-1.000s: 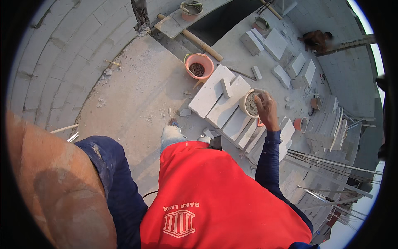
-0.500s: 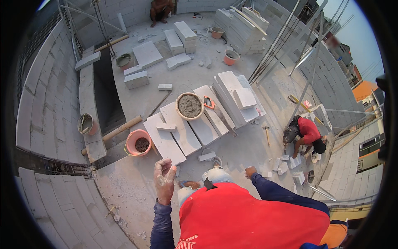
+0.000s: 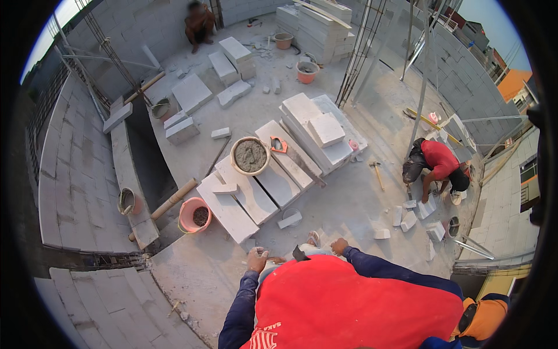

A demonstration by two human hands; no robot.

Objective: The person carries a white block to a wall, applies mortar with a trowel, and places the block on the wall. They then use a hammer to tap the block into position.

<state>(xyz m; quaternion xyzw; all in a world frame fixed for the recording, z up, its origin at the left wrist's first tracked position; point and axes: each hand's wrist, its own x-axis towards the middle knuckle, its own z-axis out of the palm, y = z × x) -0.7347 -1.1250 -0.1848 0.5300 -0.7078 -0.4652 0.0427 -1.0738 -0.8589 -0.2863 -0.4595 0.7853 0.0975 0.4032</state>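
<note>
- Hands sit low in the view: the left hand [image 3: 256, 259] is raised in front of the red vest [image 3: 349, 308], its fingers curled loosely around nothing visible; the right hand [image 3: 339, 246] hangs beside it, fingers bent, and I cannot tell whether it holds anything.
- Nearest to both hands, a small pale block piece [image 3: 289, 220] lies on the concrete floor [image 3: 349, 203], its long axis running from lower left to upper right.
- Just beyond it, long white blocks [image 3: 251, 195] lie side by side, their long axes slanting from upper left to lower right.
- On these blocks rests a round mortar pan [image 3: 250, 156], with an orange-handled trowel [image 3: 279, 145] just beside it.
- An orange bucket [image 3: 195, 214] stands left of the blocks, near a wooden pole [image 3: 174, 199].
- Block walls ring the open-air floor; a crouching person in a red shirt [image 3: 436, 166] works at the right among broken pieces, and another person [image 3: 200, 20] squats at the far wall.
</note>
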